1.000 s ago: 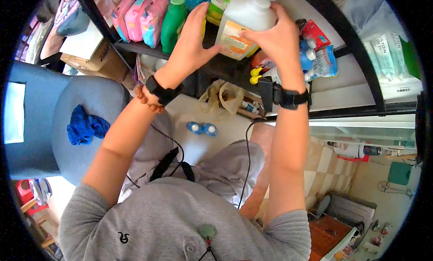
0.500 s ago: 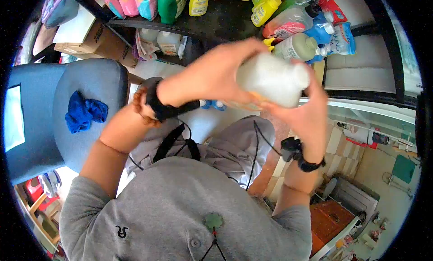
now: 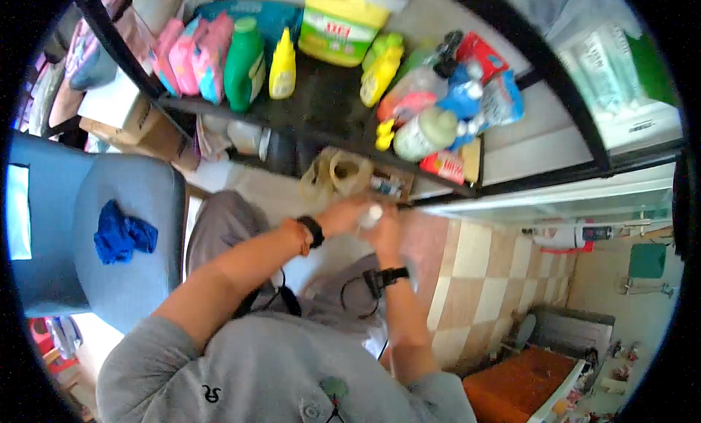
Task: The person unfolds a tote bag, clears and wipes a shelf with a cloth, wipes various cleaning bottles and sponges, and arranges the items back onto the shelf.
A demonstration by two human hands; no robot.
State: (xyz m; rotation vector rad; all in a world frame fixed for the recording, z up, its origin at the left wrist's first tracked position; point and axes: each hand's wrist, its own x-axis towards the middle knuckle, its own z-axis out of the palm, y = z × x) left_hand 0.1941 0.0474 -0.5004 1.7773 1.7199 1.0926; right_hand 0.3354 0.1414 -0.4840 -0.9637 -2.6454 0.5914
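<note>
Between my two hands, low in front of the shelf unit, is a white bottle (image 3: 373, 214); mainly its round white top shows, and my fingers cover the rest. My left hand (image 3: 345, 216) wraps it from the left, somewhat blurred. From the right, my right hand (image 3: 382, 237) closes round it. Just behind my hands, a yellowish plastic bag (image 3: 350, 173) lies under the shelf board, beside a small box of items (image 3: 391, 183).
A dark shelf (image 3: 314, 105) holds a green bottle (image 3: 245, 65), a large yellow jug (image 3: 336, 25), pink packs (image 3: 191, 61) and several cleaning bottles at right. On the left, a blue cloth (image 3: 120, 233) lies on a grey-blue chair (image 3: 157, 189). Tiled floor (image 3: 475, 277) extends right.
Both hands have come down and closer together with the white bottle, from raised before the shelf to low near the floor. The view has shifted, showing more of the shelf.
</note>
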